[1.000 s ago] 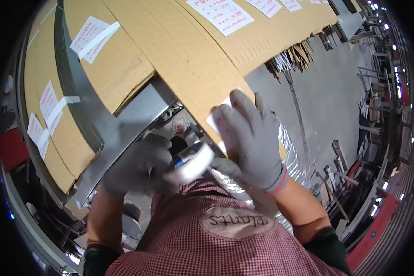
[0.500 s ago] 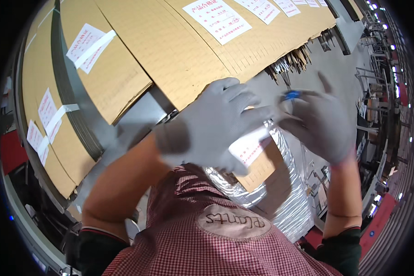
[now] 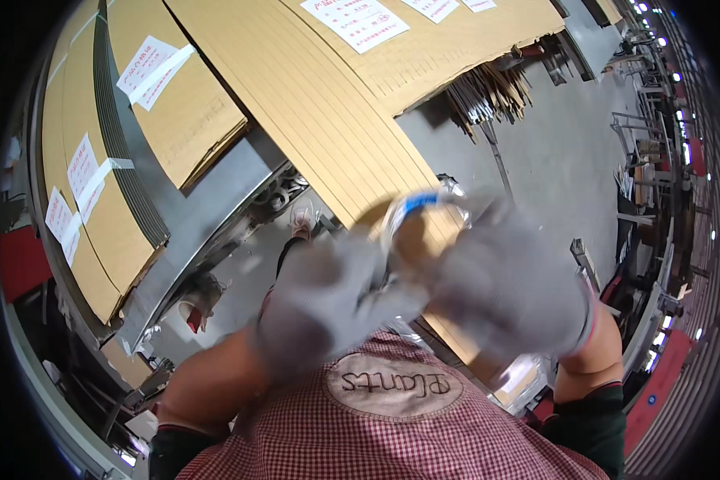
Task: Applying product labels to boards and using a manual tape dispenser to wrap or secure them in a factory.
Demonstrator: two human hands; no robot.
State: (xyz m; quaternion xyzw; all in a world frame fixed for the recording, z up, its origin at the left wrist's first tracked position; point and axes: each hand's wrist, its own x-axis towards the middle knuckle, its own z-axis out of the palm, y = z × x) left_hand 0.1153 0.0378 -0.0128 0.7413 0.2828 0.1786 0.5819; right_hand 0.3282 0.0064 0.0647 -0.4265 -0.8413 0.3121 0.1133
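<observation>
A ring-shaped roll of tape [image 3: 418, 202] with a blue band is held up in front of my apron, its outline smeared by motion. My right hand [image 3: 512, 288], in a grey glove, grips its right side. At the roll's lower left edge, the fingers of my gloved left hand [image 3: 324, 296] are closed, though blurred. Beneath both hands runs a long tan cardboard panel [image 3: 296, 96] with lengthwise lines, reaching from the far left toward my waist. Parts of it are hidden by the hands and the roll.
More cardboard stacks [image 3: 188, 120] with taped paper labels [image 3: 148, 72] lie at the left on a metal table [image 3: 216, 192]. At the far right of the boards, a bundle of thin strips [image 3: 488, 96] stands over the grey floor [image 3: 568, 152]. Racks line the right side.
My left hand has moved away from the paper label, down and left. My right hand has come down and left, and the tape roll now shows between the hands. The view has shifted.
</observation>
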